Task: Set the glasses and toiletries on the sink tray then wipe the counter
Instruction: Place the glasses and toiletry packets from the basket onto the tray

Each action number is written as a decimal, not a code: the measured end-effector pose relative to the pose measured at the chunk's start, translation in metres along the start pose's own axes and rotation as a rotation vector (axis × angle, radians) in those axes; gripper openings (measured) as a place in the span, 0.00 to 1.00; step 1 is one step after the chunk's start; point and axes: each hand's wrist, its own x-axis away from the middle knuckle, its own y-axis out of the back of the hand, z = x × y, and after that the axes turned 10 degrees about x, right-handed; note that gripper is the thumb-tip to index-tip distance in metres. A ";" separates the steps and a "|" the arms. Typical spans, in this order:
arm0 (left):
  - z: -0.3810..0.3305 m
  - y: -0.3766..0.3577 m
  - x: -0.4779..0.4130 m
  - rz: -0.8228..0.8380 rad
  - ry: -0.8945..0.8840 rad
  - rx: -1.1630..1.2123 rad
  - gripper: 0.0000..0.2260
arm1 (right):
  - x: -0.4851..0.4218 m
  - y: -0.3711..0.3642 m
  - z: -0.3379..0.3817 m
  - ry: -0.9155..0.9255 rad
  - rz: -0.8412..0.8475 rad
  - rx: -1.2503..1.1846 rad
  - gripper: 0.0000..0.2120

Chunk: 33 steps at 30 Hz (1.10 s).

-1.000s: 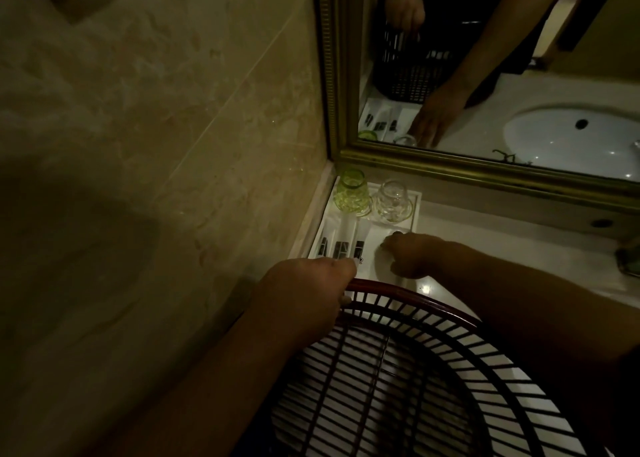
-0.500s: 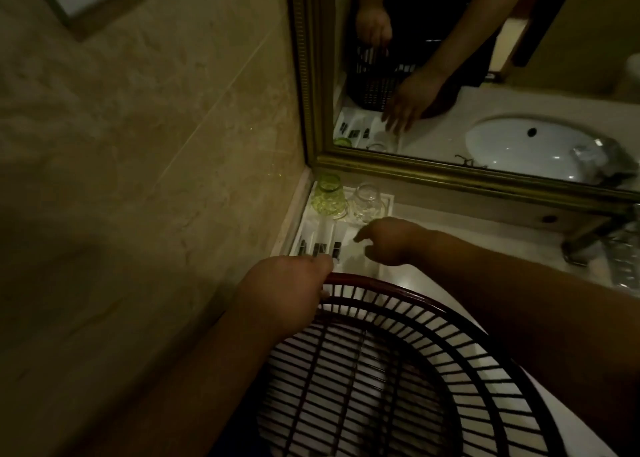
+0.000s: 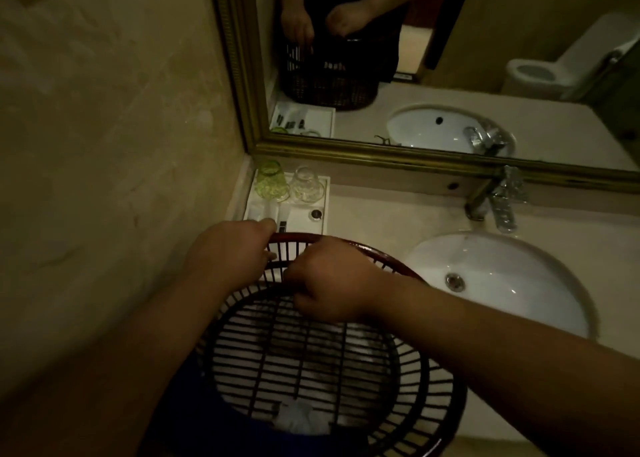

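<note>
A white tray [image 3: 304,218] lies in the counter's back left corner, against the wall and mirror. On it stand a green glass [image 3: 271,182] and a clear glass [image 3: 307,184], both upside down, with small toiletry packets [image 3: 282,226] and a small round item [image 3: 316,213] in front of them. My left hand [image 3: 230,251] grips the rim of a dark wire basket [image 3: 398,363]. My right hand [image 3: 334,280] is curled just inside the basket's far rim; what it holds, if anything, is hidden. A white crumpled cloth [image 3: 301,418] lies in the basket's bottom.
A white oval sink [image 3: 502,280] with a chrome faucet [image 3: 498,197] sits to the right of the basket. A gold-framed mirror [image 3: 415,160] runs along the back and a beige tiled wall [image 3: 104,145] on the left. The beige counter [image 3: 381,214] shows between tray and sink.
My right hand has pulled back from the tray to the basket's rim. A small round item now lies on the tray's right part. The view has swung right, showing the sink.
</note>
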 end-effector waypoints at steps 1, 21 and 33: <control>0.001 -0.001 0.000 -0.005 -0.005 -0.008 0.13 | 0.002 -0.010 0.010 0.023 0.084 -0.015 0.08; -0.010 0.018 -0.007 0.099 0.046 -0.060 0.19 | -0.003 -0.092 0.050 0.054 0.917 -0.134 0.16; -0.008 0.002 -0.014 0.120 0.023 0.023 0.15 | 0.008 0.023 -0.008 -0.242 -0.100 -0.340 0.09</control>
